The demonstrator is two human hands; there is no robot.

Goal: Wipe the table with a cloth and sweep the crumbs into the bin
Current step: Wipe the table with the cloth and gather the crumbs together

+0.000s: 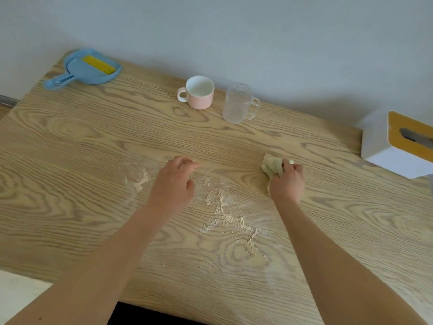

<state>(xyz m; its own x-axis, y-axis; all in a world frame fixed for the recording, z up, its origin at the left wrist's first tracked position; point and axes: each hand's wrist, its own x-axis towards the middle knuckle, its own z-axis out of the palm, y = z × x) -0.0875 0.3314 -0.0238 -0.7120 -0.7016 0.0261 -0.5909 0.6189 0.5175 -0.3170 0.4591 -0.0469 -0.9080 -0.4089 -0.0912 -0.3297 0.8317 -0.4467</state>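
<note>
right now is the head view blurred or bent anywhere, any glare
Head view: the left hand is motion-blurred at its fingertips; the right hand gripping the crumpled pale green cloth is sharper; the wide lens bows the edges of the light wood-grain table; soft light, no glare.
</note>
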